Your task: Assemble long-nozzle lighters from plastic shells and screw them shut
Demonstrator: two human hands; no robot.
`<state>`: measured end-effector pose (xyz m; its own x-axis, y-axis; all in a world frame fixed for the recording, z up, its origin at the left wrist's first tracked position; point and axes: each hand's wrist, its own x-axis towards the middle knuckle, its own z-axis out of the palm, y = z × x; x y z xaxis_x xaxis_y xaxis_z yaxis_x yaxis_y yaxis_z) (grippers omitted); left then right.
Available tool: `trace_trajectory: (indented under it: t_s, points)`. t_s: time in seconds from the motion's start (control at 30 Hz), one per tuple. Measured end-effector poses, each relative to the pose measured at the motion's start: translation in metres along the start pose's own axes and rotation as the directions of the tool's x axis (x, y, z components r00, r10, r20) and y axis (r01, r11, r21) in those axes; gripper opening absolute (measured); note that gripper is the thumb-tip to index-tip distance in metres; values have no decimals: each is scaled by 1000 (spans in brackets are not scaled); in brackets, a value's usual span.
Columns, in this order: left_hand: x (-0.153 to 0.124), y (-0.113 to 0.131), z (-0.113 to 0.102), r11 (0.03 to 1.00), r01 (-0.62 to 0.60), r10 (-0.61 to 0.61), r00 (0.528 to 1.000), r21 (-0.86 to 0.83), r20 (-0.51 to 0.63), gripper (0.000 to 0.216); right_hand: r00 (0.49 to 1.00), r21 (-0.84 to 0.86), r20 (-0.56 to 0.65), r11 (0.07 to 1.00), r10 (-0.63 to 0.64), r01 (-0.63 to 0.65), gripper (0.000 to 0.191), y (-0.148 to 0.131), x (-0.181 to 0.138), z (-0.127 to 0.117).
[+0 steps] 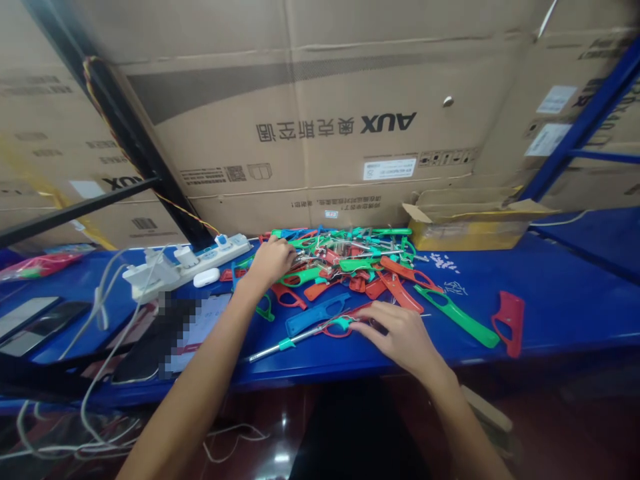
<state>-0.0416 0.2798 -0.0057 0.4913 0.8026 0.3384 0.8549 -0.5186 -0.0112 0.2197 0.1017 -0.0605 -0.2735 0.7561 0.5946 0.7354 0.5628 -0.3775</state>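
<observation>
Our right hand (403, 333) pinches a near lighter (306, 335), fingers (373, 333) nearly closed; we cannot tell the opening or hold of our left hand (273, 260) at the far pile (345, 263).

Left hand (273, 261) in among the pile (357, 265), right hand (403, 333) gripping a silver-tubed lighter (306, 337), blue casing (314, 316) just left of those fingertips

The left arm (207, 373) extends farther forward, left hand (273, 260) palm down; the right arm (463, 417) angles inward, right hand (396, 331) gripping, fingers (375, 311) bent.
</observation>
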Motion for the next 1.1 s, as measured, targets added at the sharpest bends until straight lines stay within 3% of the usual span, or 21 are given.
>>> trace_trajectory:
  t_s: [0.2, 0.3, 0.37, 0.4, 0.43, 0.53, 0.63, 0.73, 0.9, 1.1]
  points:
    - [-4, 6, 11, 996, 22, -23, 1000, 89, 5, 23, 994, 88, -101, 995, -31, 40, 24, -4, 3, -3]
    - [-5, 5, 11, 994, 34, -35, 999, 105, 7, 20, 987, 60, -159, 998, 39, -30, 26, 18, 19, -35]
    - [-3, 3, 11, 994, 47, -48, 999, 103, 10, 18, 972, -93, -91, 970, 216, -224, 33, 48, 38, -72]
    - [-3, 1, 12, 993, 56, -58, 998, 100, 10, 17, 940, -228, 4, 915, 342, -332, 34, 67, 49, -92]
    - [-2, 0, 13, 993, 67, -69, 998, 97, 10, 15, 864, -364, 154, 841, 479, -401, 34, 86, 59, -111]
    - [0, -2, 16, 991, 96, -97, 995, 88, 3, 13, 719, -503, 267, 730, 641, -463, 16, 139, 83, -145]
    - [-2, -3, 17, 991, 107, -106, 994, 80, -17, 12, 578, -596, 320, 634, 751, -493, 14, 172, 85, -140]
    - [-6, -2, 11, 992, 103, -99, 993, 71, -62, 15, 490, -629, 367, 599, 791, -495, 25, 187, 76, -122]
    - [-14, 6, -2, 996, 85, -79, 978, 26, -193, 17, 446, -610, 406, 600, 798, -518, 25, 200, 68, -115]
    - [-17, 12, -4, 997, -5, -18, 959, -80, -284, 10, 440, -566, 417, 606, 795, -559, 21, 205, 65, -116]
